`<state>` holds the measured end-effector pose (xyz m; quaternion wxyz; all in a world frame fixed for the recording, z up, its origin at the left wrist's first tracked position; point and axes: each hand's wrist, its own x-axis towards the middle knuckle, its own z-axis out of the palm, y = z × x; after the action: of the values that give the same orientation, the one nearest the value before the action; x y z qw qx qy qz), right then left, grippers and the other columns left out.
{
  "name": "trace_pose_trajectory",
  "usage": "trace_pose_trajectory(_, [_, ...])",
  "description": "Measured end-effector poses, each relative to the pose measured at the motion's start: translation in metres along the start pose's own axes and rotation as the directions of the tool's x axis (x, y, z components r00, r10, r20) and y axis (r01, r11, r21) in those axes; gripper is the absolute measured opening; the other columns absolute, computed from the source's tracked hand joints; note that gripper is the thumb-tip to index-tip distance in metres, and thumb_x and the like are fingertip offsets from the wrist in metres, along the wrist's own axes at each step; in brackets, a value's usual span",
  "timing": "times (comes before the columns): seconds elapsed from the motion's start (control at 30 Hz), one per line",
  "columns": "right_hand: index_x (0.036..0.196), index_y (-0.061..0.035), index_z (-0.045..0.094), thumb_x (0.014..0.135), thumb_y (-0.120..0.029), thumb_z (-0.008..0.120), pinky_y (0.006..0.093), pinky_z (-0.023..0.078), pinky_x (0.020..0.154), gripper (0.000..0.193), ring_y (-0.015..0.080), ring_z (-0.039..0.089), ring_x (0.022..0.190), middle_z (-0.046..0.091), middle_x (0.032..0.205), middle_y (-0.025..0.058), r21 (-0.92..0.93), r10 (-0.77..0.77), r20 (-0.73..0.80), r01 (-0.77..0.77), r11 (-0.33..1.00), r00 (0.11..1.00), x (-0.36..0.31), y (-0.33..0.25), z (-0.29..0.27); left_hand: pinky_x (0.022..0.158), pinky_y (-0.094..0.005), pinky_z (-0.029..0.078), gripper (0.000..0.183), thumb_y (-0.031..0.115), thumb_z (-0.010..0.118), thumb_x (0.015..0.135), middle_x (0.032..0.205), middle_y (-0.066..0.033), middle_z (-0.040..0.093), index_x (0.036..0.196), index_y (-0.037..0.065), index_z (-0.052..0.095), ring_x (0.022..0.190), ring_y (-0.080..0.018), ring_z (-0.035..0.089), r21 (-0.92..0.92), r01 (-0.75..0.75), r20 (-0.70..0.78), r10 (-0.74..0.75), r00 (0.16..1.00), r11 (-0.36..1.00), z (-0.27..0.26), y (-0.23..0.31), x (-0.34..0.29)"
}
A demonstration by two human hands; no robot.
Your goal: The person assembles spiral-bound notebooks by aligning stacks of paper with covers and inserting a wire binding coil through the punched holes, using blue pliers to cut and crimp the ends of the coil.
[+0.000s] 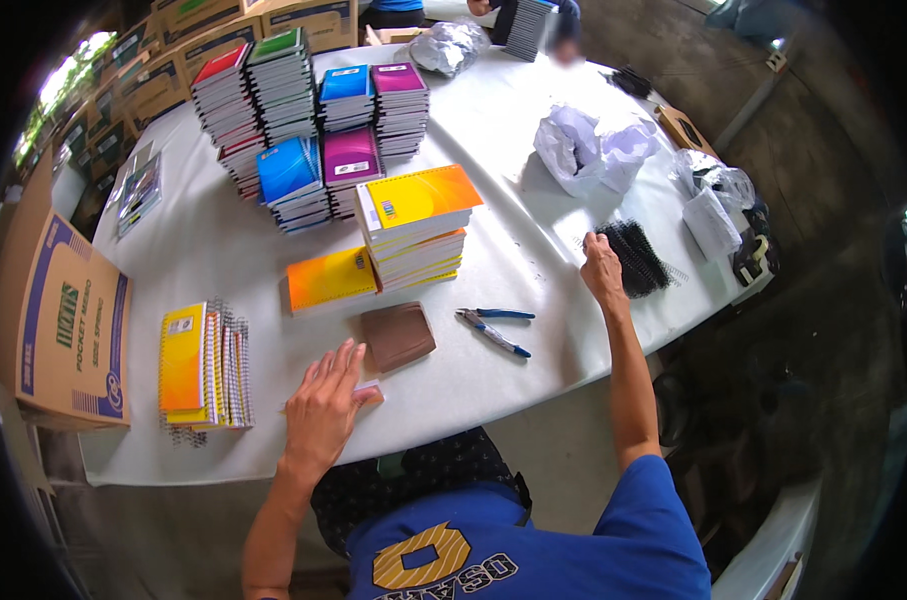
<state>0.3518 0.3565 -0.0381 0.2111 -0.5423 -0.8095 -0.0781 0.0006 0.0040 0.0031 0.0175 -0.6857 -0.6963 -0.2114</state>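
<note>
My left hand (323,405) lies with fingers stretched out near the front edge of the table. Its thumb is against a small pinkish-white piece (370,393), partly hidden by the hand. Just beyond the fingertips is a brown rectangular block or pad (398,336). On the right, my right hand (601,268) pinches a coil at the left edge of a pile of black spiral binding coils (635,258). Between the hands lie blue-handled pliers (495,330). Yellow-orange notebooks (418,205) are stacked beyond the brown block, with one lower orange notebook stack (331,280) beside them.
Coil-bound yellow notebooks (183,360) stand at the left beside a cardboard box (73,310). Tall stacks of red, green, blue and purple notebooks (283,85) fill the back left. White plastic bags (593,150) sit at the back right. Another person's hand (480,6) shows at the far edge.
</note>
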Motion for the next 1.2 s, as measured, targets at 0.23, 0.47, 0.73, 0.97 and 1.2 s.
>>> trace_pose_trajectory(0.23, [0.108, -0.0062, 0.068, 0.083, 0.007, 0.064, 0.0366, 0.053, 0.077, 0.029, 0.0289, 0.064, 0.087, 0.064, 0.098, 0.0118, 0.880, -0.496, 0.141, 0.120, 0.459, 0.857, -0.091, -0.207, -0.092, 0.102, -0.0523, 0.043, 0.058, 0.037, 0.068, 0.083, 0.129, -0.0016, 0.063, 0.138, 0.022, 0.053, 0.115, -0.0310, 0.061, 0.210, -0.043, -0.007, 0.046, 0.999, 0.977, 0.000, 0.001, 0.000])
trace_pose_trajectory(0.47, [0.105, -0.0062, 0.070, 0.082, 0.006, 0.067, 0.0336, 0.050, 0.073, 0.026, 0.0222, 0.063, 0.085, 0.065, 0.097, 0.0071, 0.928, -0.594, 0.188, 0.057, 0.369, 0.782, -0.110, -0.247, -0.081, 0.090, -0.0459, 0.053, 0.060, 0.040, 0.070, 0.082, 0.122, -0.0003, 0.067, 0.137, 0.023, 0.055, 0.107, -0.0309, 0.065, 0.130, -0.023, -0.031, 0.027, 0.999, 0.991, 0.005, -0.002, -0.004])
trace_pose_trajectory(0.73, [0.101, -0.0044, 0.070, 0.080, 0.009, 0.067, 0.0346, 0.051, 0.074, 0.025, 0.0233, 0.063, 0.088, 0.064, 0.096, 0.0077, 0.928, -0.547, 0.088, 0.130, 0.348, 0.832, -0.098, -0.243, -0.078, 0.084, -0.0369, 0.057, 0.061, 0.031, 0.070, 0.081, 0.126, 0.0009, 0.065, 0.139, 0.024, 0.052, 0.107, -0.0301, 0.067, 0.074, 0.036, 0.059, -0.040, 0.997, 0.997, -0.003, 0.000, -0.001])
trace_pose_trajectory(0.97, [0.099, -0.0044, 0.070, 0.083, 0.003, 0.066, 0.0356, 0.051, 0.073, 0.018, 0.0263, 0.063, 0.084, 0.062, 0.094, 0.0109, 0.950, -0.676, 0.130, 0.104, 0.295, 0.725, -0.098, -0.248, -0.071, 0.082, -0.0379, 0.057, 0.060, 0.034, 0.069, 0.081, 0.124, 0.0012, 0.066, 0.138, 0.025, 0.052, 0.106, -0.0299, 0.067, 0.129, 0.015, 0.025, -0.018, 1.000, 0.992, 0.002, -0.006, -0.003])
trace_pose_trajectory(1.2, [0.107, -0.0005, 0.063, 0.084, 0.002, 0.064, 0.0370, 0.051, 0.072, 0.022, 0.0273, 0.062, 0.082, 0.063, 0.092, 0.0139, 0.878, -0.720, 0.198, 0.207, 0.432, 0.665, -0.092, -0.250, -0.084, 0.079, -0.0366, 0.058, 0.062, 0.039, 0.069, 0.083, 0.122, 0.0005, 0.067, 0.140, 0.025, 0.051, 0.102, -0.0277, 0.068, 0.128, 0.006, 0.029, -0.010, 1.000, 0.992, -0.001, 0.000, 0.002])
